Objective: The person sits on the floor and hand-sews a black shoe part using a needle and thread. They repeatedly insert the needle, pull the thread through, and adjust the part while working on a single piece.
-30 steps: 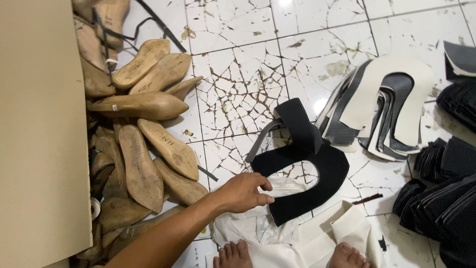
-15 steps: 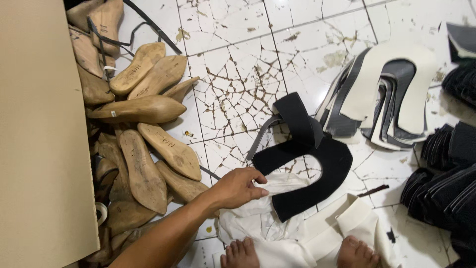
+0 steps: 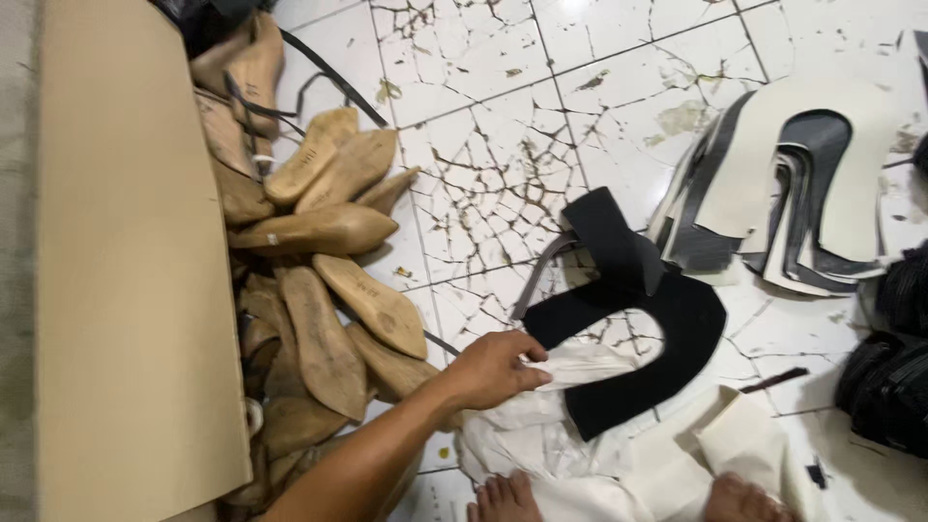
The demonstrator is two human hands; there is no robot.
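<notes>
We look down on a cracked white tiled floor [image 3: 483, 184], with a tall tan board [image 3: 126, 290] filling the left edge of the head view. Against that board lies a heap of wooden shoe lasts [image 3: 309, 290], piled at all angles. At upper right, a stack of cream and grey U-shaped cutouts [image 3: 802, 184] is fanned out on the tiles, and dark bundled material [image 3: 889, 377] sits at the right edge. Near the centre lies a black U-shaped shoe upper piece [image 3: 657, 338], flat on the floor, its lower arm overlapping crumpled white sheets [image 3: 551, 435]. Our left hand [image 3: 488, 372] reaches in from the lower left and pinches a fold of the white sheets just beside the black piece's open end. Two bare feet [image 3: 507, 498] show at the bottom edge. Our right hand is out of frame.
</notes>
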